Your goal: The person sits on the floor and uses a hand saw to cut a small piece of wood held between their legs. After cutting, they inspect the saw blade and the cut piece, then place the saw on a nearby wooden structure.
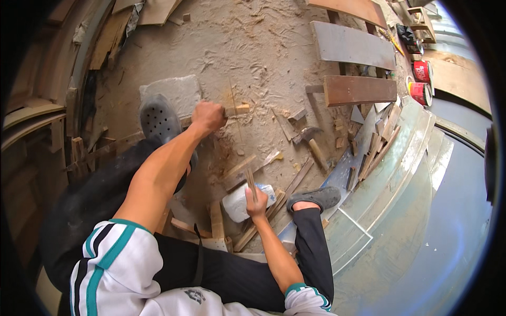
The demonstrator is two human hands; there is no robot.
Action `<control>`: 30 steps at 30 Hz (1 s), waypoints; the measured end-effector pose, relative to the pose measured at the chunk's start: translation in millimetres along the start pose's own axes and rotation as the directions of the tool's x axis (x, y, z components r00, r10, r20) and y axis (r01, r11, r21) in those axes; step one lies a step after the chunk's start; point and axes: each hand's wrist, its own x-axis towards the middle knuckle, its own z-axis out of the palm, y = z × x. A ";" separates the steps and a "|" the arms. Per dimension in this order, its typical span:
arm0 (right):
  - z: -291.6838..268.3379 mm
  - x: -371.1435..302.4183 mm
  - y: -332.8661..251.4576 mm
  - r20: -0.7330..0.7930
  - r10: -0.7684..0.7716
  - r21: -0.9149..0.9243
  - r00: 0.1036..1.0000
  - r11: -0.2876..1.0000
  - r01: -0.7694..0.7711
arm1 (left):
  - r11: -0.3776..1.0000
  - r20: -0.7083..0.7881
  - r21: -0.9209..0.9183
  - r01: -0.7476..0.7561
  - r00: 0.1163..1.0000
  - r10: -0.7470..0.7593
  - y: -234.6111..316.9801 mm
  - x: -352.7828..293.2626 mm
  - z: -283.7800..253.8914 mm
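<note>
Clerk: Setting?
Checker: Workshop floor (pixel 242 47), pale brown, dusty, strewn with shavings and wood offcuts. Upper right, a grey painted flat plank (pixel 354 46) and a dark reddish-brown plank (pixel 361 90); beyond them, a red cylindrical can (pixel 420 94).
Clerk: Left hand?
Checker: Left hand (pixel 209 116), one — curled, knuckles up, at the end of a short pale wooden block (pixel 240 109). Whether it grips the block, I cannot tell.
Clerk: Right hand?
Checker: Right hand (pixel 256 204), one — closed around a narrow brown wooden strip (pixel 250 179), which points up and away from the fist. Just beside it, a white, blue-marked bundle (pixel 235 205).
Clerk: Nearby?
Checker: Hammer with dark metal head and wooden handle (pixel 318 154), lying to the right. Grey perforated rubber clog (pixel 158 118), worn, over a pale rectangular slab (pixel 182 87). Second grey clog (pixel 321 197), lower right, also worn.
</note>
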 end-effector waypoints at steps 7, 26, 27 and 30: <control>2.3 62.2 -48.6 0.217 0.342 0.206 0.914 0.899 -0.386 | 0.996 -0.070 0.016 -0.085 0.994 0.086 -4.1 2.6 2.1; 27.7 116.4 -77.5 -0.080 0.337 -0.276 0.938 0.897 -0.346 | 0.996 -0.096 -0.045 -0.072 0.993 0.067 5.6 3.5 5.2; 25.2 113.6 -74.8 -0.063 0.361 -0.254 0.930 0.896 -0.365 | 0.998 -0.077 -0.034 -0.059 0.995 0.056 4.1 4.8 4.4; -0.1 38.8 -57.7 -0.022 0.368 -0.263 0.930 0.895 -0.360 | 0.997 -0.037 -0.053 -0.052 0.998 0.050 -6.9 5.6 5.6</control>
